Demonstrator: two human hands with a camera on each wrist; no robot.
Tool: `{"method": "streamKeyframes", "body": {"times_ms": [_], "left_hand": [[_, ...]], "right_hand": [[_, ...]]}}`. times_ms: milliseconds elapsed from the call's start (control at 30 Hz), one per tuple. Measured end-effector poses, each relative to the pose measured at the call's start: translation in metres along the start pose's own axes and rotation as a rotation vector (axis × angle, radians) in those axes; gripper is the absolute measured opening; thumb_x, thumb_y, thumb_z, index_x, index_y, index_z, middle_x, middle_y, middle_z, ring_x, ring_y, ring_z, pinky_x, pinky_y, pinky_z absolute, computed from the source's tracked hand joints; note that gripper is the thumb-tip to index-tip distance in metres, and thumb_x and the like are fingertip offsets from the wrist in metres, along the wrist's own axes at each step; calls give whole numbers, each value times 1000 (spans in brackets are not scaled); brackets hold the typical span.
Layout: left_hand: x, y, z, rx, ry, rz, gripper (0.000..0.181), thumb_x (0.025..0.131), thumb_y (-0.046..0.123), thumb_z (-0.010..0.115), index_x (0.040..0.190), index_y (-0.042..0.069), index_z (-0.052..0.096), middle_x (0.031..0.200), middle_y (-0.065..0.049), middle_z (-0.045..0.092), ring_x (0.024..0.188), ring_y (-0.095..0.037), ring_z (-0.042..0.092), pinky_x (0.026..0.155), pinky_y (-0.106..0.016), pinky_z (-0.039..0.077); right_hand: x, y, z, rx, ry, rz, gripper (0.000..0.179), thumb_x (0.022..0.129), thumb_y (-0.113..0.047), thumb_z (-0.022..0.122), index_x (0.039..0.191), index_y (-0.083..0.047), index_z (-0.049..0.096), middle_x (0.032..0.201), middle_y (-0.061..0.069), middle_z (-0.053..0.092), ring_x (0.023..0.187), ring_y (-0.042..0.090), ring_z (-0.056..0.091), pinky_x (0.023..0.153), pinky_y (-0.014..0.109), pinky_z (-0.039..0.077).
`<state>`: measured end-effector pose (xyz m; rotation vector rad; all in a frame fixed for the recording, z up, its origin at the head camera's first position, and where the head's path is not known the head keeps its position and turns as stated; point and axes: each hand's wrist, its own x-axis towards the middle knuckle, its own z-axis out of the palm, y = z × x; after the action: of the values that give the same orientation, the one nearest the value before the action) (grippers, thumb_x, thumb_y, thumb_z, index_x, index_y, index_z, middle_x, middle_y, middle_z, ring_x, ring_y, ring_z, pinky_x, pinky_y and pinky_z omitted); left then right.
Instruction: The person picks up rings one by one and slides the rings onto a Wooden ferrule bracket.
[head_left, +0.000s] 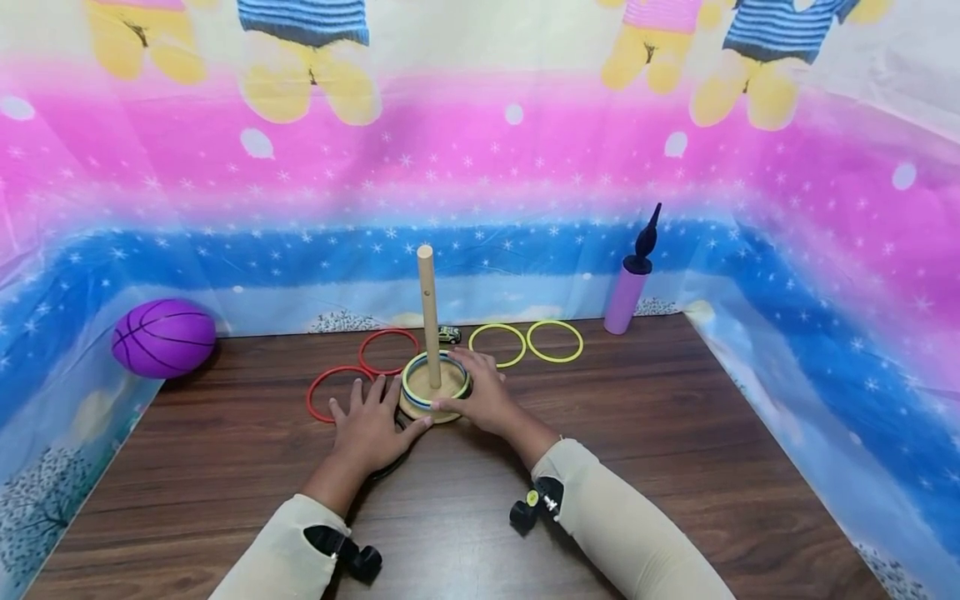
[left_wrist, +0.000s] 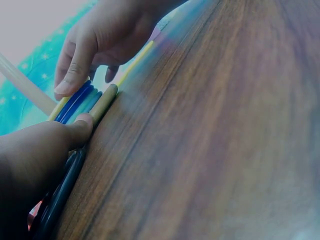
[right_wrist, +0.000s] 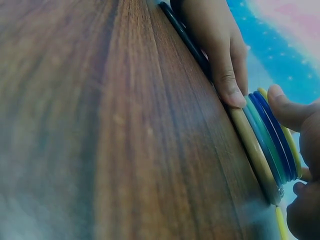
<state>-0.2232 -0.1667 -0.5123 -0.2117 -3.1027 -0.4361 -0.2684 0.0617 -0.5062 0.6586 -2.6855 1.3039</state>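
Observation:
A wooden peg (head_left: 428, 308) stands upright on a round wooden base (right_wrist: 250, 145). Several rings lie stacked around it, with a yellow ring (right_wrist: 295, 150) on top and blue rings (left_wrist: 75, 105) and teal rings (right_wrist: 263, 132) beneath. My right hand (head_left: 483, 396) holds the yellow top ring, thumb on the near side and fingers on the far side. Fingers spread, my left hand (head_left: 369, 433) lies left of the base, its thumb touching the base's near edge. Under that hand a black ring (left_wrist: 60, 195) is partly hidden.
Two red rings (head_left: 388, 331) lie left of the peg, two loose yellow rings (head_left: 555, 361) to its right. Behind the base sits a small toy car (head_left: 450, 335). A purple ball (head_left: 163, 337) is at the far left, a purple hand pump (head_left: 627, 296) upright at the back right.

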Motion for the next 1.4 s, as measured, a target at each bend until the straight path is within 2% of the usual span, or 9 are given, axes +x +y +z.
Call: {"method": "streamKeyframes", "body": {"times_ms": [267,600,867,1000,1100,1267,1400], "left_hand": [[0,0,0,0,-2,5,99,103,75,56,173,10,32,179,-25,28,165,-60,16,121,-92,9],[-1,1,-1,-2,-4,-5,100,101,76,57,173,10,33,179,-25,28,165,-59,16,122,-91,8],[-1,0,-1,-8,-7,-7,101,101,77,57,174,11,32,179,-24,28,166,-59,15,122,-91,7],[-1,1,-1,-11,-9,-8,101,101,77,57,174,11,32,179,-24,27,166,-59,15,122,-91,7],[-1,1,0,-14,-11,-8,101,101,77,57,174,12,32,179,-24,27,166,-59,15,122,-91,7],[-1,1,0,-19,-12,-8,101,101,77,57,174,12,32,180,-23,27,166,-59,15,123,-90,6],[0,1,1,-25,-8,-7,103,100,79,56,174,12,32,179,-24,27,166,-59,15,122,-91,6]], "right_hand": [[0,2,-1,-5,20,-19,89,85,-32,97,159,-8,56,172,21,43,159,46,34,119,82,26],[0,15,-17,53,81,-42,74,93,-30,90,157,-8,59,169,25,44,159,49,32,118,85,21],[-1,29,-32,67,171,-3,69,97,-37,86,154,-9,61,166,19,49,158,46,37,120,85,18],[-1,35,-39,73,200,30,67,98,-32,85,155,-7,60,167,20,48,161,48,32,123,84,15],[-1,40,-45,67,216,53,66,97,-28,86,154,-7,60,167,22,48,161,50,32,124,83,17],[0,49,-54,28,226,86,67,98,-34,84,155,-7,60,166,20,49,157,46,38,123,79,26],[2,57,-58,-5,240,104,69,99,-38,83,155,-7,59,166,20,49,157,46,38,123,80,25]]}}
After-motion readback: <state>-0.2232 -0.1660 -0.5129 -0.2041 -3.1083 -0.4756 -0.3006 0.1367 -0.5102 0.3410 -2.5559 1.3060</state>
